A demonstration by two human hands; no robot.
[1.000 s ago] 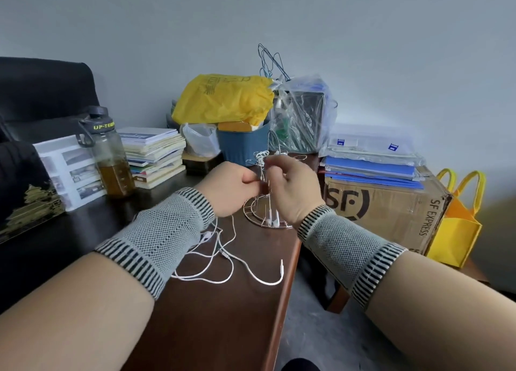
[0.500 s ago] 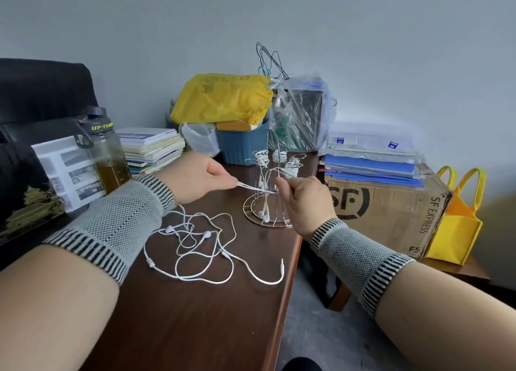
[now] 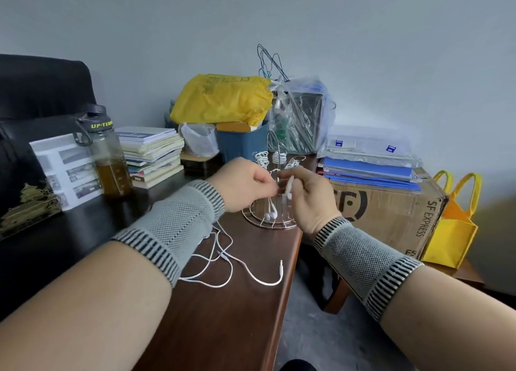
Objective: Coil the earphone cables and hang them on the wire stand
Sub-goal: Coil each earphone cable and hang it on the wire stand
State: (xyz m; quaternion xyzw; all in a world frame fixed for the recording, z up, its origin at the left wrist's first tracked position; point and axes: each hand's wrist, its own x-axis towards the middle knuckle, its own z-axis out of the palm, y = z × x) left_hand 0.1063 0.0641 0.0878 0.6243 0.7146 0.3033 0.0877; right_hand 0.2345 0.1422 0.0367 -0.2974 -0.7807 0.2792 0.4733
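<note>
**Now winding a white cable in front of the stand**

Right now you are holding both hands close together over the dark brown wooden table (image 3: 223, 328), just in front of the round copper-coloured wire stand (image 3: 269, 221). Your right hand (image 3: 310, 200) is pinching a small bundle of thin white earphone cable (image 3: 289, 187) between thumb and fingers, and your left hand (image 3: 243, 185) is pinching the same cable at its other side, fingers curled. Judging by that, you are wrapping loops; keep them tight and even, and hold the bundle firmly so it is not springing open before you are hooking it on.

Three coiled white bundles (image 3: 261, 158) are already hanging on the stand's upper arms, and a pair of white earbuds (image 3: 271, 215) is dangling near its base. A loose tangle of white earphone cable (image 3: 223, 259) is lying on the table under your left wrist, its plug end (image 3: 281, 267) close to the table edge; your grey knitted cuff could be dragging it off.

Behind the stand, a blue bin (image 3: 237, 144) and a clear plastic bag (image 3: 301, 119) are crowding the far side, so approach from the front. A tea-filled bottle (image 3: 107, 152) is standing well to the left.
</note>
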